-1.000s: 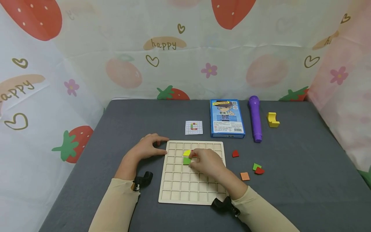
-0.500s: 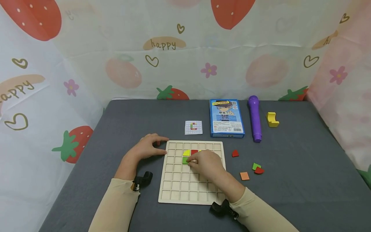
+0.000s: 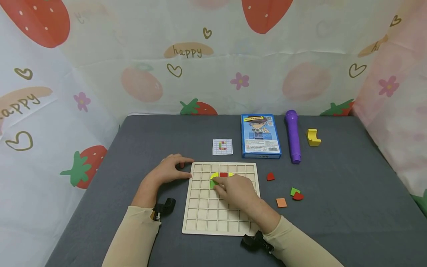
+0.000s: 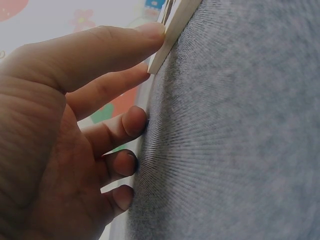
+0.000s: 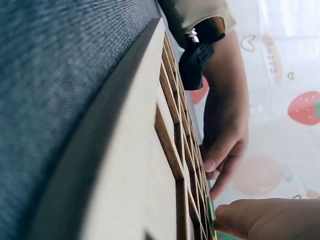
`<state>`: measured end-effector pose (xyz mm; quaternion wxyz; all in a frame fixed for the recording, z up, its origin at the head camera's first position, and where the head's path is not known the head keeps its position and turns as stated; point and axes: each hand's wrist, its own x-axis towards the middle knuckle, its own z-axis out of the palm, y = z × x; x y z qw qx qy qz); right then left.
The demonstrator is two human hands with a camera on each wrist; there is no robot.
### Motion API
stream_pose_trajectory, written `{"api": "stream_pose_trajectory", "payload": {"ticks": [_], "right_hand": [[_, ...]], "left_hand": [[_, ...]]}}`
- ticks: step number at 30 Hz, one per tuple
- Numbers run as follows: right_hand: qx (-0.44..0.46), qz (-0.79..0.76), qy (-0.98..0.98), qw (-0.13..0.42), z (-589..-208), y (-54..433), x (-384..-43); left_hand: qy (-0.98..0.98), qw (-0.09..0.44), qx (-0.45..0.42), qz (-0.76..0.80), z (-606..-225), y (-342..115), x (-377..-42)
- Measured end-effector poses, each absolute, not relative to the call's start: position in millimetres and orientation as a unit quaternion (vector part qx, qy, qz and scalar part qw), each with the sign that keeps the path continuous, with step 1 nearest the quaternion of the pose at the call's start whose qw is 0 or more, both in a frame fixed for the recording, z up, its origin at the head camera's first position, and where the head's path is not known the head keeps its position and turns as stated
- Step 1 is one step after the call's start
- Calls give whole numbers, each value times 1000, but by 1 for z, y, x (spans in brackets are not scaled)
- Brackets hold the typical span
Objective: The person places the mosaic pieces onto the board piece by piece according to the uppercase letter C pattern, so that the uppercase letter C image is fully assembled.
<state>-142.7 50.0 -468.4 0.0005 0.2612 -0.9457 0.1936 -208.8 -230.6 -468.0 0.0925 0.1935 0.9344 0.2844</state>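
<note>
In the head view my left hand (image 3: 171, 167) is at the upper left corner of a wooden grid board (image 3: 197, 224). Its thumb touches the left side and the index finger reaches the corner, while the other fingers hang loosely bent in the left wrist view. Over the board's upper half, my right hand (image 3: 238, 189) touches a green square tile (image 3: 212, 184) with its fingertips, index and thumb spread apart. Directly above lies a yellow rounded tile (image 3: 214, 174), then a red tile (image 3: 223, 174) beside it. Another yellow tile (image 3: 231, 174) is mostly covered by the hand.
Right of the board lie a red tile (image 3: 270, 177), an orange square tile (image 3: 281, 202), and a green tile (image 3: 294, 191) partly under a red rounded one (image 3: 298, 196). Behind are a pattern card (image 3: 222, 147), blue box (image 3: 261, 136), purple microphone (image 3: 293, 137) and yellow block (image 3: 313, 137).
The green tile has shifted slightly left into its grid cell below the yellow one. My right hand moved slightly left, its index finger and thumb parting. The left hand stays put.
</note>
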Motion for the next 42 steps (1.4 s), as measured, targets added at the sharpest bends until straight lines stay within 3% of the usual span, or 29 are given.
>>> {"api": "stream_pose_trajectory", "payload": {"ticks": [8,23,42], "right_hand": [[251,239,-938,-2,-456,57,-143],[144,292,-945,-1,-420,114,-135],[15,257,-966,-16,-420,203,-113]], "left_hand": [[934,96,195,284,-470,-231,-210],[933,95,193,289,-467,-230,-208],[936,95,187,283,-471,-231,-211]]}}
